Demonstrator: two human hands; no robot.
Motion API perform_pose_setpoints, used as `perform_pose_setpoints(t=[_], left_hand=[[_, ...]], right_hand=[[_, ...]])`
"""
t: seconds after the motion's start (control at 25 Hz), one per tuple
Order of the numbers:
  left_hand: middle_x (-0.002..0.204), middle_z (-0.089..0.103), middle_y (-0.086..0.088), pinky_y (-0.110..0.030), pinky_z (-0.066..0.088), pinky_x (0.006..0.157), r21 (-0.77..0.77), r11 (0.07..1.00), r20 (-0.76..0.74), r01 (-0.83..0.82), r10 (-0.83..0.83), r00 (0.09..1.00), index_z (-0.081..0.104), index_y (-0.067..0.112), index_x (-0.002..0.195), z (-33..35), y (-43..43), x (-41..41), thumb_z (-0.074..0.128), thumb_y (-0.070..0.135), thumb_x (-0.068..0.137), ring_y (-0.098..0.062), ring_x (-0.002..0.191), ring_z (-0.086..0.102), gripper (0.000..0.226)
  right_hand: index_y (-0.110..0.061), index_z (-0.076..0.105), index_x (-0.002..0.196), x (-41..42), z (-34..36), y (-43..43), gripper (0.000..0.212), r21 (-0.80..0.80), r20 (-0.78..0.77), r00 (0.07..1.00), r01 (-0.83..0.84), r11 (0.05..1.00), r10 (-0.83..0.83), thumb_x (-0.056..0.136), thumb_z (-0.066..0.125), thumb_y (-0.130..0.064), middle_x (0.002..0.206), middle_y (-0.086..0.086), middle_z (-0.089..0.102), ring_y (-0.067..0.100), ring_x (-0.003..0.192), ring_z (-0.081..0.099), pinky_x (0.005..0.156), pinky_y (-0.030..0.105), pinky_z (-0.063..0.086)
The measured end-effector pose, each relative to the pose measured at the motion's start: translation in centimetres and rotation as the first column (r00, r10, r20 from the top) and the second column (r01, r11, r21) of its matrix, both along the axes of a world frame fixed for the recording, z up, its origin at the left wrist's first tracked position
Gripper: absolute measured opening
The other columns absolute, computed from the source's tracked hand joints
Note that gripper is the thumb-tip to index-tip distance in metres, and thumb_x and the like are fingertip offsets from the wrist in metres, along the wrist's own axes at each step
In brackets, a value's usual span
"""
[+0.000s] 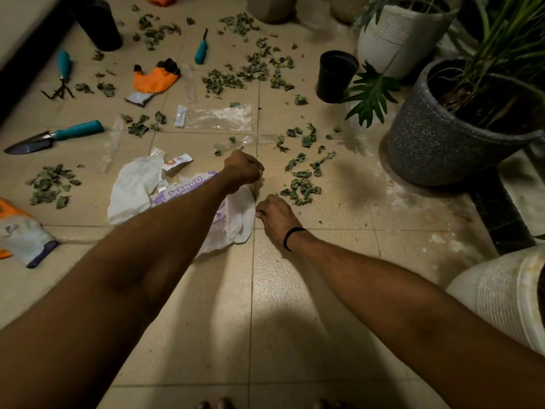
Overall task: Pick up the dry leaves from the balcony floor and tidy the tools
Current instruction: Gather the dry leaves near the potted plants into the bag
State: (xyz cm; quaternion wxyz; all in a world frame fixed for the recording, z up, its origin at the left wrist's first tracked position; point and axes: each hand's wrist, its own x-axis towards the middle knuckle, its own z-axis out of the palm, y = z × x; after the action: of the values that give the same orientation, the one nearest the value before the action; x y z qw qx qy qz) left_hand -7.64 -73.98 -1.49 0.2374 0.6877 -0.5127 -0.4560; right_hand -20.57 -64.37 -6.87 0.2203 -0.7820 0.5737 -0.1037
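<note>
Dry green leaves lie scattered over the tiled floor, the nearest pile (300,190) just right of my hands, with more heaps at the left (51,184) and farther back (250,66). A crumpled white plastic bag (132,187) with purple print lies in front of me. My left hand (243,169) is a fist gripping the bag's far edge. My right hand (275,214) has its fingers curled at the bag's near right edge and pinches it. A teal-handled trowel (59,135), a hand rake (63,72) and a small teal tool (202,50) lie on the floor.
An orange glove (153,79) lies at the back and another glove (23,234) at the left edge. Clear plastic wrappers (218,118) lie mid-floor. A grey pot (436,143), a white pot (392,39) and a small black pot (336,75) stand at the right.
</note>
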Motion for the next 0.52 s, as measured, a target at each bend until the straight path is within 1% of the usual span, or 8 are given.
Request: perform_pose_setpoints(t=[0.08, 0.12, 0.2, 0.24, 0.28, 0.36, 0.44, 0.52], left_hand=[[0.085, 0.073, -0.009, -0.034, 0.062, 0.077, 0.055, 0.997, -0.022, -0.061, 0.063, 0.998, 0.077, 0.002, 0.091, -0.4, 0.4, 0.2, 0.071, -0.002, 0.084, -0.021, 0.078, 0.070, 0.010], [0.085, 0.072, -0.009, -0.031, 0.061, 0.072, 0.081, 0.993, -0.040, -0.086, 0.089, 0.995, 0.075, 0.002, 0.087, -0.5, 0.6, 0.1, 0.068, -0.001, 0.084, -0.021, 0.077, 0.069, 0.008], [0.084, 0.067, -0.010, -0.024, 0.050, 0.054, 0.148, 0.977, -0.129, -0.153, 0.172, 0.977, 0.067, 0.003, 0.084, 0.0, 1.3, -0.6, 0.055, 0.004, 0.090, -0.017, 0.069, 0.062, 0.013], [0.085, 0.065, -0.011, -0.022, 0.045, 0.048, 0.194, 0.962, -0.199, -0.195, 0.233, 0.952, 0.063, 0.004, 0.089, 0.3, 1.7, -1.2, 0.047, 0.008, 0.096, -0.015, 0.066, 0.058, 0.018], [0.085, 0.063, -0.011, -0.021, 0.042, 0.043, 0.233, 0.945, -0.265, -0.229, 0.288, 0.920, 0.060, 0.004, 0.094, 0.6, 2.1, -1.7, 0.040, 0.011, 0.100, -0.014, 0.064, 0.055, 0.022], [0.078, 0.057, -0.007, -0.023, 0.035, 0.045, 0.252, 0.939, -0.295, -0.235, 0.306, 0.905, 0.056, 0.008, 0.092, 0.6, 2.3, -2.7, 0.034, 0.014, 0.102, -0.013, 0.059, 0.046, 0.025], [0.077, 0.052, -0.008, -0.026, 0.029, 0.053, 0.165, 0.971, -0.187, -0.174, 0.204, 0.961, 0.055, 0.010, 0.083, 0.2, 2.2, -3.5, 0.038, 0.015, 0.098, -0.015, 0.059, 0.039, 0.023], [0.077, 0.051, -0.010, -0.027, 0.030, 0.054, 0.029, 0.999, 0.024, -0.025, 0.024, 0.999, 0.050, 0.010, 0.074, -0.2, 2.1, -4.2, 0.044, 0.019, 0.096, -0.019, 0.061, 0.039, 0.025]], right_hand=[[-0.010, 0.056, 0.096, -0.1, 0.3, 0.1, 0.026, 0.061, -0.019, 0.998, 0.053, 0.997, -0.052, 0.081, 0.047, 0.010, 0.109, 0.013, 0.050, 0.029, 0.106, 0.047, 0.082, 0.036, 0.043], [-0.010, 0.055, 0.102, -0.2, 0.4, 0.0, 0.026, 0.084, -0.030, 0.997, 0.077, 0.993, -0.075, 0.084, 0.047, 0.008, 0.116, 0.016, 0.050, 0.030, 0.111, 0.047, 0.087, 0.037, 0.042], [-0.006, 0.056, 0.112, -0.4, 0.8, -0.3, 0.022, 0.043, -0.020, 0.985, 0.172, 0.984, -0.171, 0.091, 0.050, -0.003, 0.120, 0.018, 0.052, 0.033, 0.112, 0.050, 0.089, 0.038, 0.042], [-0.007, 0.056, 0.111, -0.7, 0.8, -0.4, 0.020, 0.009, 0.054, 0.962, 0.267, 0.964, -0.267, 0.093, 0.048, -0.006, 0.115, 0.016, 0.054, 0.031, 0.106, 0.052, 0.082, 0.035, 0.042], [-0.009, 0.056, 0.109, -1.1, 1.2, -0.5, 0.017, 0.009, 0.156, 0.911, 0.385, 0.923, -0.382, 0.095, 0.047, -0.008, 0.110, 0.012, 0.056, 0.026, 0.099, 0.052, 0.075, 0.030, 0.038], [-0.012, 0.062, 0.110, -2.5, 1.8, -0.9, 0.021, 0.030, 0.258, 0.807, 0.542, 0.840, -0.531, 0.096, 0.046, -0.010, 0.109, 0.009, 0.059, 0.020, 0.094, 0.051, 0.073, 0.025, 0.035], [-0.013, 0.069, 0.112, -4.5, 2.2, -1.8, 0.025, 0.038, 0.262, 0.755, 0.614, 0.788, -0.601, 0.095, 0.050, -0.011, 0.112, 0.012, 0.063, 0.024, 0.102, 0.056, 0.080, 0.025, 0.040], [-0.014, 0.072, 0.110, -6.1, 2.6, -2.6, 0.024, 0.044, 0.251, 0.736, 0.640, 0.767, -0.629, 0.094, 0.053, -0.014, 0.112, 0.013, 0.066, 0.026, 0.105, 0.059, 0.085, 0.024, 0.043]])
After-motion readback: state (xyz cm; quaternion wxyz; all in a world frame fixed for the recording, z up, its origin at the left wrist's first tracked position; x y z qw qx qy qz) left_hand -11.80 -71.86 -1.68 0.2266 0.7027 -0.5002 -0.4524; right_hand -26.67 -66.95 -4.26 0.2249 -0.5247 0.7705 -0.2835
